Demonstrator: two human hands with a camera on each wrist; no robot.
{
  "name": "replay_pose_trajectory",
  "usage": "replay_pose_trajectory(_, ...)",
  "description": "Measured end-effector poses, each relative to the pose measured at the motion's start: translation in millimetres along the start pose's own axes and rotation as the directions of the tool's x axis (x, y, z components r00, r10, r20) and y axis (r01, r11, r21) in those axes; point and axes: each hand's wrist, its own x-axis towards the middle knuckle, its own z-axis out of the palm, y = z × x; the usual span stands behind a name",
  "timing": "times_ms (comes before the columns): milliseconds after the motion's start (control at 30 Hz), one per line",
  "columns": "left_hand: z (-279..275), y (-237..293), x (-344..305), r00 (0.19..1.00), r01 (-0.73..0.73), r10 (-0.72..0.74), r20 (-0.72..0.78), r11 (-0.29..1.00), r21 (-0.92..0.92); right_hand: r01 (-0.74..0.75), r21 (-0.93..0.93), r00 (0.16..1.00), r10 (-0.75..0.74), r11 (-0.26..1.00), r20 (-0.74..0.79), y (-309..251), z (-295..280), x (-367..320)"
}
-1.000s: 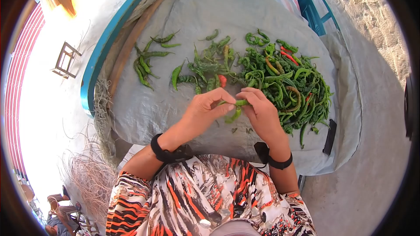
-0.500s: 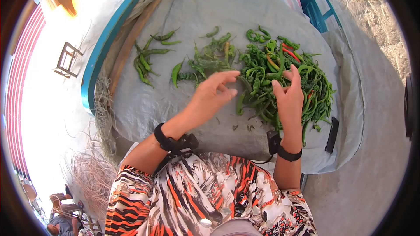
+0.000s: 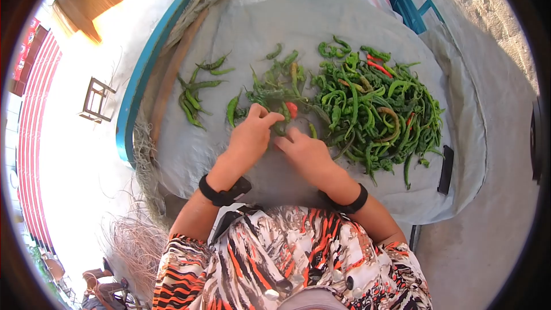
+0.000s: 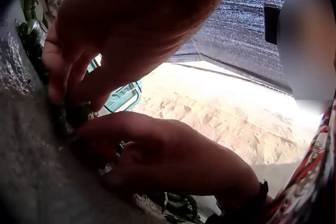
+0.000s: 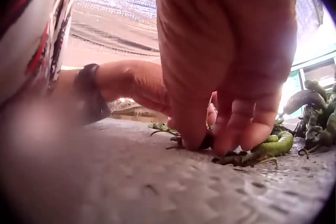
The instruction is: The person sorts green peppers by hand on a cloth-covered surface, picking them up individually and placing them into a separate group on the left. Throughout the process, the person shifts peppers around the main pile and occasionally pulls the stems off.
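Over a grey sheet [image 3: 229,17], both hands meet at a small dark green chili pepper [image 3: 279,128] lying low by the loose peppers. My left hand [image 3: 248,138] pinches it between thumb and fingers from the left. Opposite, my right hand [image 3: 310,156] holds it with fingertips pointing down, close to the sheet in the right wrist view. Fingers hide most of this pepper. A red pepper [image 3: 291,109] lies just beyond the fingertips. Loose green peppers [image 3: 270,83] spread behind the left hand, and a short green pepper [image 3: 313,131] lies above the right.
A big heap of peppers [image 3: 396,109] fills the right side, with a black flat bar [image 3: 445,170] beside it. A smaller pepper group [image 3: 192,95] lies at left. A blue frame [image 3: 135,80] edges the left side. A small stool [image 3: 96,100] stands beyond.
Both hands worked on a green pepper, then parted, the right over the heap. Now they have come together again, lower and further left, at another pepper; a short pepper lies near the heap.
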Motion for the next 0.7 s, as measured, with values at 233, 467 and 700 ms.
replay_pose_trajectory(233,9.0,-3.0,2.6,0.993,-0.117,0.111,0.046,0.979,0.165,-0.099,0.119,0.994,0.092,0.988,0.063,1.7,-45.3,-19.8)
replay_pose_trajectory(467,-12.5,17.0,-3.9,0.988,-0.153,0.153,0.030,0.988,0.006,-0.318,0.203,0.873,0.369,0.926,-0.319,13.9,-79.8,-27.5)
replay_pose_trajectory(700,-11.7,34.1,-9.9,0.947,-0.170,0.232,0.221,0.949,-0.267,-0.160,0.329,0.952,0.233,0.931,-0.197,20.8,-41.6,-27.7)
